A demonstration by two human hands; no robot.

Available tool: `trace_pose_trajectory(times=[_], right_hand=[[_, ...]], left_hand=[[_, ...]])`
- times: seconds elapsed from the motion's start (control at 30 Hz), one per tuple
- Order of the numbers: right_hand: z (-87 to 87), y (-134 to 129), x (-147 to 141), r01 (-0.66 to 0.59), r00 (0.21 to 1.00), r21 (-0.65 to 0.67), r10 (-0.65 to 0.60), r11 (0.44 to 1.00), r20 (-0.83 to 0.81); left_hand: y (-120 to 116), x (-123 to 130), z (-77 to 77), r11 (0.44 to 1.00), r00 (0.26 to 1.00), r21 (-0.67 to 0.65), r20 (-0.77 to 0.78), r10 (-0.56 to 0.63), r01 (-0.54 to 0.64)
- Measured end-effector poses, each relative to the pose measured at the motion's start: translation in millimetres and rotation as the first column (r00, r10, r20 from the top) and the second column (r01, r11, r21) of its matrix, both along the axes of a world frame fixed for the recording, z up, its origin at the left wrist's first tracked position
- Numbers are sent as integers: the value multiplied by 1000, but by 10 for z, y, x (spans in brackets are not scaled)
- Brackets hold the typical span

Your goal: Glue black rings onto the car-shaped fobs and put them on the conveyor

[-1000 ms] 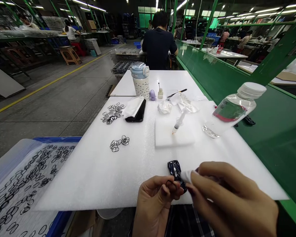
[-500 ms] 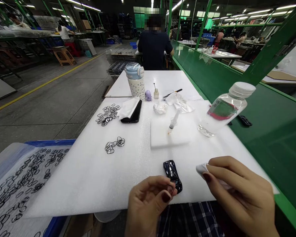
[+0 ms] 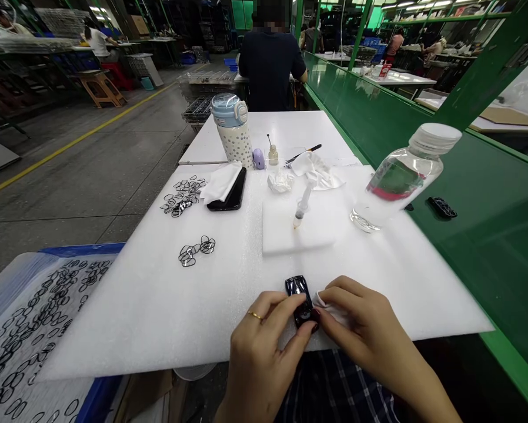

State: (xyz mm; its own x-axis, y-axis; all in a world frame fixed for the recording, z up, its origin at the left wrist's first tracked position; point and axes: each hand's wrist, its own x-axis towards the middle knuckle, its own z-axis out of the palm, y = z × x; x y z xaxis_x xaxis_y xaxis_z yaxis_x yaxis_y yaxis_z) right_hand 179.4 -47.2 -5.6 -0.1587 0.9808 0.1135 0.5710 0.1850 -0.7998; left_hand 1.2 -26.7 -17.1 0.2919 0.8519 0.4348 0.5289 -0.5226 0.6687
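Note:
A glossy black piece shaped like a small car [image 3: 297, 286] lies on the white foam sheet near its front edge. My left hand [image 3: 268, 341] has thumb and fingers closed on its two sides. White cloth [image 3: 320, 301] is pinched in my right hand [image 3: 356, 314], close against the car's right side. My fingers hide part of the car's near end. Beyond it, a syringe [image 3: 300, 210] stands tilted with its tip on a white foam block [image 3: 273, 235].
Thin black rings [image 3: 197, 251] lie on the left, with more on a blue-edged tray [image 3: 100, 249]. A clear bottle [image 3: 391, 182] tilts at right. Behind are a phone [image 3: 235, 197] under white cloth, a dotted tumbler [image 3: 233, 138], crumpled tissue [image 3: 280, 181] and a small glass bottle [image 3: 273, 154].
My left hand has moved down and forward from a pinch above the black car onto its sides. My right hand has brought the white cloth leftward to the car. The view has tilted slightly down.

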Motion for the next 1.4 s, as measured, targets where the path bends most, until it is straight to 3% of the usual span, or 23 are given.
trace_pose_trajectory(times=[0.13, 0.5, 1.17, 1.23, 1.3, 1.4], right_hand=[[34, 14, 12, 1, 1000, -25, -1, 1000, 6], [55, 38, -13, 55, 998, -77, -52, 996, 31], [-5, 45, -26, 65, 995, 70, -70, 995, 71], [-9, 30, -9, 49, 998, 85, -53, 995, 40], [-27, -7, 3, 69, 998, 165, -68, 984, -7], [-87, -93, -9, 175, 983, 402, -183, 899, -17]], left_hand=[[8, -54, 24, 995, 998, -88, -37, 47, -50], [3, -62, 32, 987, 998, -154, -39, 39, -45], [62, -30, 81, 958, 1000, -285, -24, 14, -21], [102, -58, 125, 947, 999, -319, -33, -30, 18], [151, -96, 175, 929, 988, -351, -56, -146, 118], [204, -129, 208, 894, 950, -380, -103, -296, 237]])
